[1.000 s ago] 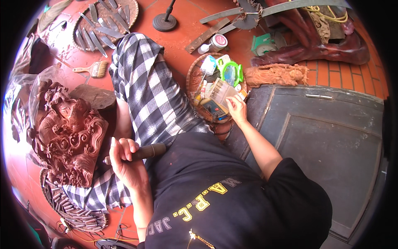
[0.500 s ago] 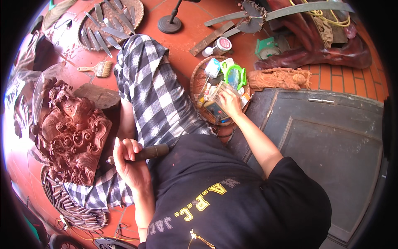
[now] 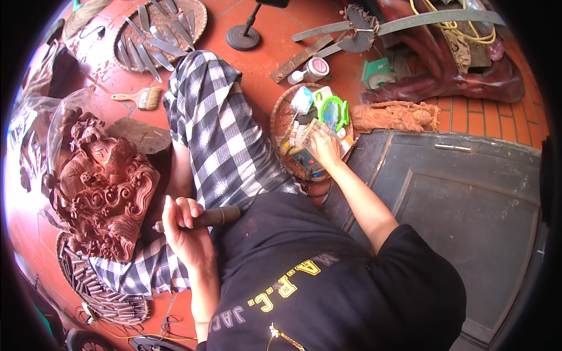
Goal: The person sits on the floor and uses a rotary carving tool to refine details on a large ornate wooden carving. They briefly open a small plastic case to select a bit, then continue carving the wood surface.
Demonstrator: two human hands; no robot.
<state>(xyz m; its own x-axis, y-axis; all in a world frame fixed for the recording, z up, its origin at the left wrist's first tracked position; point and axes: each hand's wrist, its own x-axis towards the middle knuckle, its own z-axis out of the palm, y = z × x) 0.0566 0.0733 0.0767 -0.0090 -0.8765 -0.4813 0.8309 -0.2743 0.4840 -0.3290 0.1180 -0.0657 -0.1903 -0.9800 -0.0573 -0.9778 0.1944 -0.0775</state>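
My left hand [image 3: 188,225] is wrapped round a dark rotary handpiece [image 3: 218,216], held level in front of my shirt with its metal nose pointing left. My right hand [image 3: 325,147] reaches into a round woven basket [image 3: 275,117], its fingers bent down over a clear plastic box [image 3: 312,130]. Whatever the fingertips pinch there is hidden. Around them in the basket lie a bright green ring-shaped holder [image 3: 345,111], a white and blue packet [image 3: 302,100] and several small items. A reddish wood carving [image 3: 105,187] with deep scrolls leans by my left leg.
Flat blades lie on a woven tray [image 3: 202,23] at the far left, near a wide brush [image 3: 146,98]. Many handled tools fill another basket [image 3: 111,298]. A stand base [image 3: 243,37], green scale [image 3: 377,72], carved wood piece [image 3: 398,117] and dark wooden panel [image 3: 468,205] surround me.
My right hand has shifted slightly over the clear box, its fingers bent further in. My left hand keeps its hold on the handpiece. The whole view has moved a little.
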